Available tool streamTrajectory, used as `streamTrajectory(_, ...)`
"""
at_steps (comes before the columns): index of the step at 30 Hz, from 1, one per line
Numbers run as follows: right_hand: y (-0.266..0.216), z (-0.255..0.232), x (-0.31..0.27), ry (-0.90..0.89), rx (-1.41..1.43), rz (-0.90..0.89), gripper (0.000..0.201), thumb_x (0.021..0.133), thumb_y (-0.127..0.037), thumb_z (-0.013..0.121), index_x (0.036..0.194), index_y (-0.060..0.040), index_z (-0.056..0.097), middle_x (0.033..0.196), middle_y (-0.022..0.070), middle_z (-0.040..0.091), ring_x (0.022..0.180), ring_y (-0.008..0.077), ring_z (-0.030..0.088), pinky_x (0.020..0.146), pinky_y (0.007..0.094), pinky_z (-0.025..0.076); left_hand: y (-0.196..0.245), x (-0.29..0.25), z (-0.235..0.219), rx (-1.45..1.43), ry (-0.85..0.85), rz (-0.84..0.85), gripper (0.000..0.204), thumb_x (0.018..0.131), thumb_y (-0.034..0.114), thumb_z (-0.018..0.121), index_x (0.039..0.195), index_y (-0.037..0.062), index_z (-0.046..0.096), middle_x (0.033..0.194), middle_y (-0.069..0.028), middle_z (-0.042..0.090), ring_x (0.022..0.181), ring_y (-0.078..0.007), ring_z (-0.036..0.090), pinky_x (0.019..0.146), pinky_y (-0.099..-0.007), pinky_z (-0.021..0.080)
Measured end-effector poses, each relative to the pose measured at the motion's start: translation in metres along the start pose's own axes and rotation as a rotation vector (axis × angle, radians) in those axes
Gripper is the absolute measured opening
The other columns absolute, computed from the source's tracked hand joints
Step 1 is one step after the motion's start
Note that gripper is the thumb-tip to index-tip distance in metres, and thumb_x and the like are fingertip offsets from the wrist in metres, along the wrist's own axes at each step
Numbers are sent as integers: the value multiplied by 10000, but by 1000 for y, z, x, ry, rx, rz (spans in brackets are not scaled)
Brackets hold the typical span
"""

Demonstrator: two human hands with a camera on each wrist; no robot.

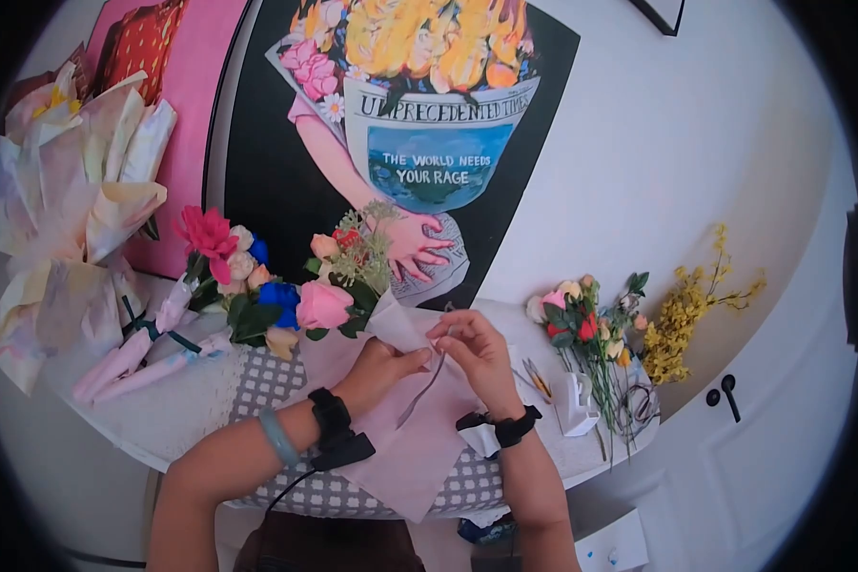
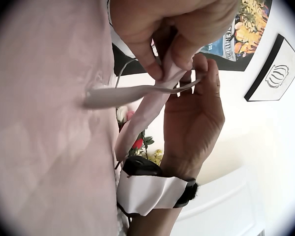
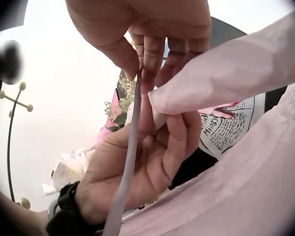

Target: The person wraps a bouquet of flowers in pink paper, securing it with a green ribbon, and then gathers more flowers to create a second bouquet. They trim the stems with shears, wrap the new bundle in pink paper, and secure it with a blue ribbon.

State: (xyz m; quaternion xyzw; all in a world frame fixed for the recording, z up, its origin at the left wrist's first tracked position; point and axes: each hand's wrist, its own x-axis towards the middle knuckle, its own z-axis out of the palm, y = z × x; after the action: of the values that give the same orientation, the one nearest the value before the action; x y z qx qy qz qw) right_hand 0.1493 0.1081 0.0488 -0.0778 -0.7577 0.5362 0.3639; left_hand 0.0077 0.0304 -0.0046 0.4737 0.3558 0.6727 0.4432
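My left fingers (image 3: pixel 178 141) held one gathered pink paper (image 3: pixel 206 76) while my right fingers (image 3: pixel 154 48) pinched one grey ribbon (image 3: pixel 131 150)

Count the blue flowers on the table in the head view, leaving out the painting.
2: one blue flower beside the large pink rose; another blue flower higher in the picture, to the right of the magenta flower. More may be hidden.
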Motion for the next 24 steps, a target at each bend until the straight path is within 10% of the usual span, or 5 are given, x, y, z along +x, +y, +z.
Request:
streamTrajectory(15, 21, -30, 2, -308, -110, 283, 410, 812, 47, 509, 1211, -3, 428, 1088, 71, 540, 1018, 124, 510, 872, 244, 401, -3, -3, 3, -15, 34, 16, 173, 867, 63, 569, 1028, 3, 546, 974, -48, 579, 896, -120, 576, 778, -266, 496)
streamTrajectory(24, 9, -7, -4, -80, -387, 166, 338, 765, 16, 566, 1096, -5, 500, 917, 61, 632, 747, 88, 572, 679, 229, 457, -7, -3, -1, -118, 116, -31, 188, 858, 67, 583, 1032, 10, 542, 1010, -51, 578, 943, -142, 577, 815, -286, 499)
